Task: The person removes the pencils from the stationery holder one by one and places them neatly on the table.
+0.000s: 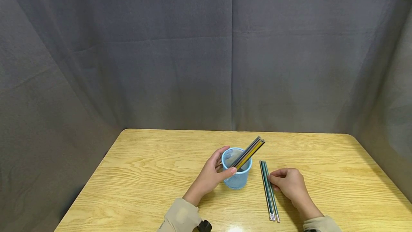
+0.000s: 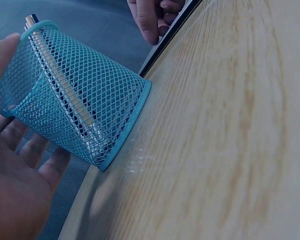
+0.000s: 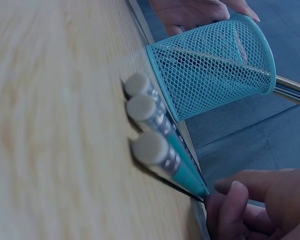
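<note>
A light-blue mesh pencil cup [image 1: 236, 182] stands upright on the wooden table. My left hand [image 1: 207, 179] holds it from the left, thumb at the near rim and fingers round the far side. Several pencils [image 1: 250, 154], grey, dark and yellow, lean inside toward the right, their upper ends above the rim. Right of the cup lie three pencils side by side, eraser ends toward me; the left one [image 1: 265, 190] is dark. My right hand [image 1: 291, 184] pinches the rightmost green pencil [image 3: 187, 180] between thumb and index finger near its middle.
The wooden table [image 1: 145, 174] has rounded far corners. Grey cloth [image 1: 180, 63] hangs behind it and along both sides. A black band [image 1: 204, 226] shows at my left sleeve.
</note>
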The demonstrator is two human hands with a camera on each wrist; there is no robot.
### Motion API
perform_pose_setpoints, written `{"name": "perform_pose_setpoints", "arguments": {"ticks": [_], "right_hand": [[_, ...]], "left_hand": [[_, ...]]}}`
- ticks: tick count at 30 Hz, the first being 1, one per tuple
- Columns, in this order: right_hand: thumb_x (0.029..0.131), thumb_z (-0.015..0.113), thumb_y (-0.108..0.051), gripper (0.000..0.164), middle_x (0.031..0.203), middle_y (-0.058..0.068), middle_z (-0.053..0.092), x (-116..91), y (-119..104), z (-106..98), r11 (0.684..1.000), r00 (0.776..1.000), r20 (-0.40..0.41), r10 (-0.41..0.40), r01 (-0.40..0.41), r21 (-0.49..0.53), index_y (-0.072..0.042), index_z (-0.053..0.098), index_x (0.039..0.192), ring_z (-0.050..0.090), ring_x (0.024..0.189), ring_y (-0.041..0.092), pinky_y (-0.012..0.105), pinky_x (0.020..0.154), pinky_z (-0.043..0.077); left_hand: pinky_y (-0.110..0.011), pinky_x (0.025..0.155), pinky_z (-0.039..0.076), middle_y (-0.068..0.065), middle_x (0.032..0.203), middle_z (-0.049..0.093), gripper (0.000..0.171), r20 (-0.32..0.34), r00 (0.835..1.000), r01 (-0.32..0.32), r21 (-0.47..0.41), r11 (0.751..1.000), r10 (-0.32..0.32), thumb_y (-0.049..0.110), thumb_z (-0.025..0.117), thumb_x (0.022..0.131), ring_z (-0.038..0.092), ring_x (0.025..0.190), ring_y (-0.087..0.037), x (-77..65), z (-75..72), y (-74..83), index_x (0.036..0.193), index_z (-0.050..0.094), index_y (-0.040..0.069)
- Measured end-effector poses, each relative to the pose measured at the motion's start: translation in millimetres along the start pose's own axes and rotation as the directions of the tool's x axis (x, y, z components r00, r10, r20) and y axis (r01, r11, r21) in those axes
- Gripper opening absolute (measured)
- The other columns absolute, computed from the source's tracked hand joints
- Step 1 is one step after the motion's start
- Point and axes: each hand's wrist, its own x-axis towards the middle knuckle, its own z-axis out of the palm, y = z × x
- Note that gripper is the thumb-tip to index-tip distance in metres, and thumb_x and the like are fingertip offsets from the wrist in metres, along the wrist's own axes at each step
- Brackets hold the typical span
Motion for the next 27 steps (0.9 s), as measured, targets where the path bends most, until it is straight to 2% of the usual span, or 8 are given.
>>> {"name": "perform_pose_setpoints", "arguments": {"ticks": [8,18,27], "right_hand": [[0.089,0.071,-0.005,0.014,0.076,0.007,0.068,-1,-3,-2,1.000,1.000,0.016,0.002,-0.002,0.031,0.007,0.072,0.095,0.062,0.063,0.018,0.027,0.054,0.052],[0.091,0.070,-0.007,0.020,0.078,0.009,0.067,-2,-11,-6,0.995,0.999,0.033,-0.033,0.030,0.097,0.009,0.071,0.103,0.060,0.065,0.018,0.029,0.055,0.052],[0.090,0.072,-0.009,0.021,0.082,0.006,0.068,-4,-20,-10,0.992,0.997,-0.012,-0.071,0.072,0.103,0.007,0.072,0.103,0.063,0.066,0.019,0.027,0.058,0.054]], "left_hand": [[-0.043,0.109,0.038,-0.005,0.142,0.052,0.068,-0.003,1.000,-0.001,0.004,1.000,0.001,0.026,0.072,0.093,0.050,0.130,-0.024,-1.1,0.0,0.7,0.150,0.036,0.029],[-0.042,0.109,0.038,-0.004,0.142,0.052,0.068,-0.002,1.000,-0.001,0.007,1.000,0.001,0.027,0.072,0.093,0.050,0.130,-0.024,-1.1,-0.1,0.2,0.151,0.036,0.030],[-0.042,0.109,0.038,-0.004,0.142,0.052,0.069,-0.005,1.000,-0.009,0.007,1.000,0.009,0.027,0.072,0.093,0.050,0.130,-0.024,-0.8,0.1,0.6,0.151,0.036,0.029]]}}
